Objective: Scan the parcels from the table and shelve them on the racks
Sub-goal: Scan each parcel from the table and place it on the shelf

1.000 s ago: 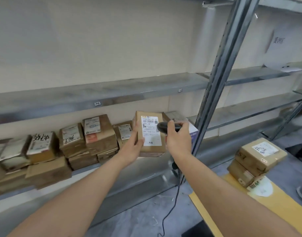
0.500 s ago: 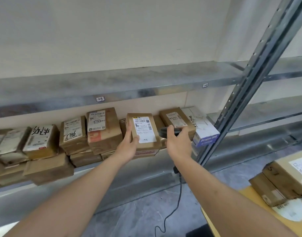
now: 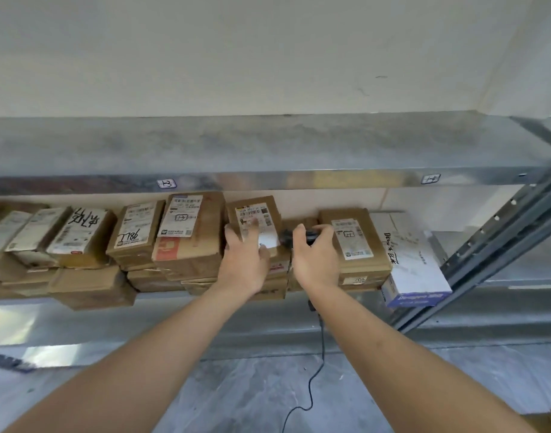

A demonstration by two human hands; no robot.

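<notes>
The parcel point(image 3: 252, 221) stands on the lower shelf point(image 3: 299, 304) of the rack, propped on top of other boxes in the row, its white label facing out; it sits between a taller box point(image 3: 190, 232) on its left and a box point(image 3: 354, 242) on its right, touching the taller one and well short of the other. The left hand point(image 3: 244, 260) lies flat against the parcel's front, fingers straight and spread over the label, thumb at the left edge, pressing rather than gripping. The right hand point(image 3: 314, 260) is just beside it, fingers curled round a dark scanner point(image 3: 291, 237) whose head points left toward the parcel; its black cable point(image 3: 321, 354) hangs down from under the wrist to the floor point(image 3: 268, 395). More brown boxes point(image 3: 80, 235) fill the shelf to the left, some with handwriting on their labels. A white box point(image 3: 414, 264) with blue print leans at the right end against the upright point(image 3: 499, 239). The upper shelf point(image 3: 268, 145) carries small number tags point(image 3: 167, 183) on its front edge, with a pale wall point(image 3: 268, 51) behind
</notes>
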